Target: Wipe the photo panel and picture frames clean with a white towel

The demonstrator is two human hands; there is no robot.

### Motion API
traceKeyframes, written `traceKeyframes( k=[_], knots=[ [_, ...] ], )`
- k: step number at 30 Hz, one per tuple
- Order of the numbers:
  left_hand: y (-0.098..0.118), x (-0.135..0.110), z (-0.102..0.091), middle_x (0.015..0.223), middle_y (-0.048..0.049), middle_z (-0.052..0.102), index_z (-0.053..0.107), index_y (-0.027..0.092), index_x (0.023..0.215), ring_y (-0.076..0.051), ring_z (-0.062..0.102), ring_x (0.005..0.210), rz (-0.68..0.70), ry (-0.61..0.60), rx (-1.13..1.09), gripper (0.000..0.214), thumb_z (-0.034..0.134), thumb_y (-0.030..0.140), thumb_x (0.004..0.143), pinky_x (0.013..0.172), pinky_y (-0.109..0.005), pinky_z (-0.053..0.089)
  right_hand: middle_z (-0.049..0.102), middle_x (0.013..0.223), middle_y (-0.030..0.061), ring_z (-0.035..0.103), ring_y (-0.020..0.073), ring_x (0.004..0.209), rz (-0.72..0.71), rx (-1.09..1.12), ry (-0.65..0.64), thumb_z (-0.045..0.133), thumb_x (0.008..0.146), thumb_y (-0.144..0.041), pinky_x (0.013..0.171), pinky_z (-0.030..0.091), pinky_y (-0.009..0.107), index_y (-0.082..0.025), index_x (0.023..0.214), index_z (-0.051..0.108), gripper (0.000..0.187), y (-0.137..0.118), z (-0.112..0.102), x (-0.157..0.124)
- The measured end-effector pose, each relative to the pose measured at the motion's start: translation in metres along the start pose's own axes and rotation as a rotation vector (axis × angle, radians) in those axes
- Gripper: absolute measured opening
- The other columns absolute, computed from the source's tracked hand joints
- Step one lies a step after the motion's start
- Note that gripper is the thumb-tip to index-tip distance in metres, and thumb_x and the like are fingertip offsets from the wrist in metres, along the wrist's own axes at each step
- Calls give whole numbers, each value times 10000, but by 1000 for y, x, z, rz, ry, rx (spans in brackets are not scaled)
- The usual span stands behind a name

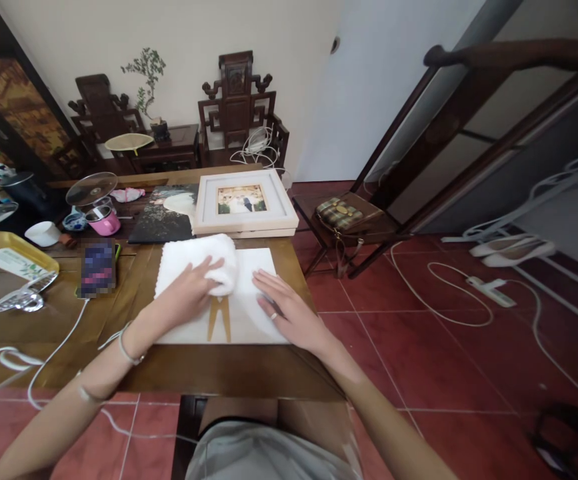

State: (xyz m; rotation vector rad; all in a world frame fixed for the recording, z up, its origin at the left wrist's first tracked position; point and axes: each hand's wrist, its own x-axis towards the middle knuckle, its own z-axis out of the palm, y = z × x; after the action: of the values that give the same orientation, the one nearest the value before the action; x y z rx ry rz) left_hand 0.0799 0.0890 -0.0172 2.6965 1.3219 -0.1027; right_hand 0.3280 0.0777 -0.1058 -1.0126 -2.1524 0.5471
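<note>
A white flat panel (249,320), with a small brown stand piece at its middle, lies face down on the wooden table (179,367). My left hand (189,290) presses a white folded cloth (203,260) onto the panel's upper left part, fingers curled on it. My right hand (281,307) lies flat on the panel's right side, fingers stretched out, a ring on one finger. Just beyond the panel, a white framed photo (243,200) rests on another frame.
A dark photo print (166,213) lies left of the frames. A phone (97,267) with a white cable, a pink cup (103,220), a yellow tray (13,257) and a small fan (91,189) occupy the table's left. Carved chairs stand behind; cables trail over the red tile floor at right.
</note>
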Motion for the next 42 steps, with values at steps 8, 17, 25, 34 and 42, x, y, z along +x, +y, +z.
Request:
traceKeyframes(
  k=[8,17,25,34,42],
  knots=[
    [-1,-25,8,1567,-115,265,672,155,1021,-308,157,1465,-68,33,-11,257,444,79,930,1145,-581,224,476,1461,102,381,244,1390,-1,15,9,430,963,-274,1153,296,540,-234,1427,452,466,-1,0,1],
    [69,-112,31,1571,-14,248,677,181,631,-309,166,1463,48,-5,-48,256,580,16,802,1179,-550,196,472,1463,110,372,237,1396,-3,3,8,435,964,-275,1154,297,536,-219,1414,469,454,-2,0,1],
    [14,-74,15,1582,-92,216,643,144,899,-241,63,1483,30,52,-100,381,359,-84,788,1174,-554,193,481,1458,93,387,251,1386,-5,22,20,438,963,-285,1145,302,553,-255,1428,452,466,0,1,0],
    [-43,-7,6,1587,-52,221,665,151,986,-298,84,1480,-89,54,-4,447,345,-52,749,1140,-659,113,465,1471,94,363,225,1401,13,1,-12,422,967,-273,1165,285,524,-227,1426,450,463,-1,-1,0],
    [-3,-61,7,1579,-72,235,654,141,824,-303,52,1480,-117,-18,-56,390,347,-80,730,1120,-691,116,471,1467,91,369,227,1397,16,8,-6,420,973,-286,1160,288,532,-242,1423,454,454,-1,0,1]
  ],
)
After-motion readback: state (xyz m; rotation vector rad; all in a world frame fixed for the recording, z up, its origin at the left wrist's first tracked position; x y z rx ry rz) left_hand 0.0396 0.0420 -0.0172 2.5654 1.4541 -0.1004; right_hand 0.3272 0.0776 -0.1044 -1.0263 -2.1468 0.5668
